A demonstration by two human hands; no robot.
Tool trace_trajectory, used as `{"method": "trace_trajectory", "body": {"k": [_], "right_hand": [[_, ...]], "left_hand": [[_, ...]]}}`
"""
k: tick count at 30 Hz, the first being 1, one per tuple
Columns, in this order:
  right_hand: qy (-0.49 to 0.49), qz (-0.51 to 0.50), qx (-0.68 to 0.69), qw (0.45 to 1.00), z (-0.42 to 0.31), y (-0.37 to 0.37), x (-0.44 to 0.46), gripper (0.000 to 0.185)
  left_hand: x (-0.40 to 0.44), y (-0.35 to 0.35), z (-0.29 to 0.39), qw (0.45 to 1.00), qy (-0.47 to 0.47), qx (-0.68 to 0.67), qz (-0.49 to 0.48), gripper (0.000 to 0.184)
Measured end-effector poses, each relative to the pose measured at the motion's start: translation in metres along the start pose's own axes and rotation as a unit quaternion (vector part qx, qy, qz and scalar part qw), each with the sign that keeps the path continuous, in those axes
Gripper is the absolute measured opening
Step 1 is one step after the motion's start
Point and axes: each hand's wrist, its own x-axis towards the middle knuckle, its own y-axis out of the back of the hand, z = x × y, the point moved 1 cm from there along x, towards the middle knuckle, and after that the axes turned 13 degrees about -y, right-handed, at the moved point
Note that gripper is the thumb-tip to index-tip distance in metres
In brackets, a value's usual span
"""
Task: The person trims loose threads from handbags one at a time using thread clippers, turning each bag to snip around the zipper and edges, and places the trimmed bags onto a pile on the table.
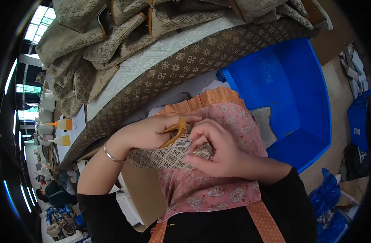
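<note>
A beige and brown patterned fabric piece [163,158] with a tan trim strip [171,135] lies over my lap, against a pink floral apron [230,115]. My left hand [155,131], a bangle at its wrist, is closed on the piece by the trimmed edge. Over the right part of the fabric, my right hand [218,148] has its fingers curled, thumb and index close together. What sits in that pinch, if anything, is too small to tell.
Similar patterned fabric pieces with tan trim [125,36] are heaped on the cloth-covered table [173,67]. A large blue bin [303,101] stands at the right, with a fabric piece [264,121] at its near side. Two bottles of yellow-orange liquid [64,124] are at the left.
</note>
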Motion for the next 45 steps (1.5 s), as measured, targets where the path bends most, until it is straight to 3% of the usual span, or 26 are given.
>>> {"method": "trace_trajectory", "body": {"k": [1,3,5,6,8,9,12,13,15,17,19,21,23,24,25,26,28,29,31,33,35,38,39,41,43,45], "right_hand": [[0.099,0.023,-0.047,0.994,0.003,-0.007,0.005,0.044],[0.118,0.017,-0.032,0.992,-0.004,-0.016,0.015,0.050],[0.184,0.058,-0.023,0.981,-0.018,-0.027,0.026,0.061],[0.190,0.052,-0.031,0.980,-0.024,-0.037,0.031,0.075],[0.214,0.063,-0.025,0.974,-0.039,-0.057,0.043,0.080],[0.237,0.077,-0.019,0.968,-0.047,-0.063,0.047,0.084],[0.286,0.073,-0.059,0.954,-0.068,-0.052,0.047,0.063],[0.280,0.050,-0.094,0.954,-0.069,-0.042,0.048,0.054],[0.252,0.068,-0.060,0.964,-0.066,-0.019,0.060,0.043],[0.233,0.067,-0.057,0.969,-0.063,0.002,0.063,0.041],[0.197,0.103,-0.161,0.962,-0.061,0.013,0.063,0.037],[0.146,0.075,-0.158,0.974,-0.052,0.019,0.073,0.034],[0.093,0.049,-0.154,0.983,-0.032,0.022,0.083,0.031],[0.088,0.022,-0.197,0.976,-0.018,0.023,0.089,0.029],[0.080,-0.004,-0.238,0.968,-0.009,0.024,0.091,0.027],[0.077,-0.003,-0.239,0.968,-0.009,0.029,0.091,0.027],[0.036,0.056,-0.243,0.968,-0.016,0.037,0.089,0.029],[0.034,0.054,-0.242,0.968,-0.024,0.042,0.087,0.029],[0.042,0.175,-0.240,0.954,-0.052,0.054,0.075,0.034],[0.022,0.177,-0.137,0.974,-0.082,0.051,0.046,0.035],[0.067,0.129,-0.134,0.980,-0.090,0.037,0.021,0.037],[0.068,-0.142,-0.159,0.975,-0.088,-0.007,0.012,0.048],[0.063,-0.145,-0.157,0.975,-0.076,-0.022,0.016,0.048],[0.083,-0.055,-0.159,0.982,-0.038,-0.048,0.028,0.038],[0.060,-0.043,-0.168,0.983,-0.028,-0.048,0.032,0.035],[0.038,-0.031,-0.181,0.982,-0.020,-0.046,0.037,0.031]], "left_hand": [[-0.003,0.000,0.005,0.994,-0.024,0.109,-0.010,0.060],[-0.023,0.005,0.032,0.991,0.005,0.131,0.011,0.053],[-0.041,0.004,0.057,0.947,0.037,0.216,0.234,0.054],[-0.044,0.001,0.072,0.946,0.037,0.219,0.238,0.054],[-0.052,-0.006,0.102,0.909,0.023,0.121,0.398,0.056],[-0.055,-0.008,0.111,0.904,0.025,0.125,0.407,0.056],[-0.069,-0.005,0.121,0.865,-0.066,0.199,0.456,0.060],[-0.076,-0.002,0.122,0.861,-0.065,0.202,0.463,0.060],[-0.087,-0.002,0.126,0.822,-0.016,0.466,0.328,0.059],[-0.087,-0.009,0.122,0.799,-0.031,0.470,0.374,0.052],[-0.094,-0.006,0.111,0.897,0.034,0.380,0.223,0.048],[-0.086,-0.010,0.089,0.939,0.006,0.267,0.216,0.044],[-0.077,-0.019,0.058,0.974,0.056,0.012,0.220,0.038],[-0.073,-0.028,0.036,0.959,0.077,-0.134,0.239,0.034],[-0.069,-0.037,0.008,0.928,-0.011,-0.247,0.280,0.028],[-0.066,-0.041,-0.007,0.928,-0.010,-0.250,0.278,0.028],[-0.064,-0.043,-0.023,0.822,-0.178,-0.382,0.384,0.029],[-0.062,-0.046,-0.025,0.821,-0.176,-0.384,0.386,0.029],[-0.058,-0.056,-0.029,0.755,-0.162,-0.380,0.509,0.024],[-0.054,-0.067,-0.039,0.728,-0.133,-0.398,0.542,0.028],[-0.054,-0.078,-0.054,0.710,-0.139,-0.379,0.577,0.036],[-0.045,-0.093,-0.044,0.696,-0.178,-0.363,0.593,0.047],[-0.045,-0.096,-0.040,0.691,-0.205,-0.328,0.611,0.049],[-0.050,-0.099,-0.041,0.680,-0.189,-0.303,0.640,0.037],[-0.057,-0.101,-0.052,0.711,-0.158,-0.290,0.621,0.017],[-0.058,-0.102,-0.057,0.701,-0.196,-0.306,0.614,0.014]]}}
